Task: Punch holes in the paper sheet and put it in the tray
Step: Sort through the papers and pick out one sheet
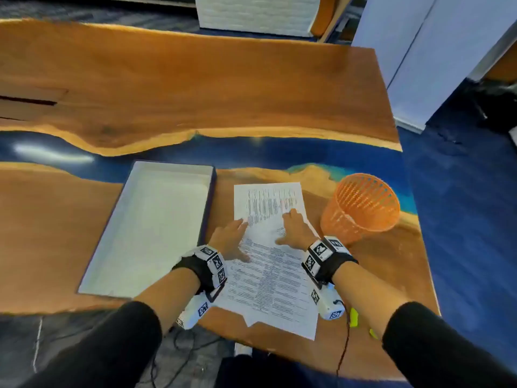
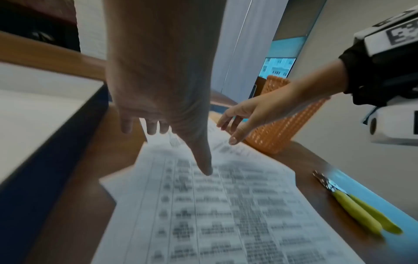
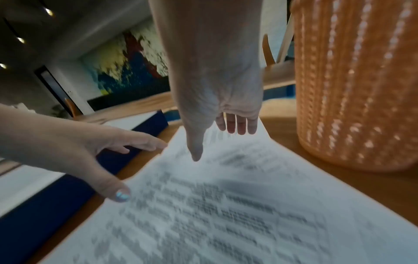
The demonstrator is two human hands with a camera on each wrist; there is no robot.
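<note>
Printed paper sheets lie overlapped on the wooden table, between the tray and the basket; one more sheet lies just beyond them. My left hand is open with straight fingers over the sheets' left edge. My right hand is open too, its fingers spread flat over the upper part of the top sheet. The white tray with dark blue walls lies empty to the left of the sheets. A hole punch with yellow-green handles lies on the table right of the paper, by my right wrist.
An orange mesh basket stands upright just right of the paper, close to my right hand. The table's right edge runs beyond it, with blue floor below. Cables hang off the table's near edge.
</note>
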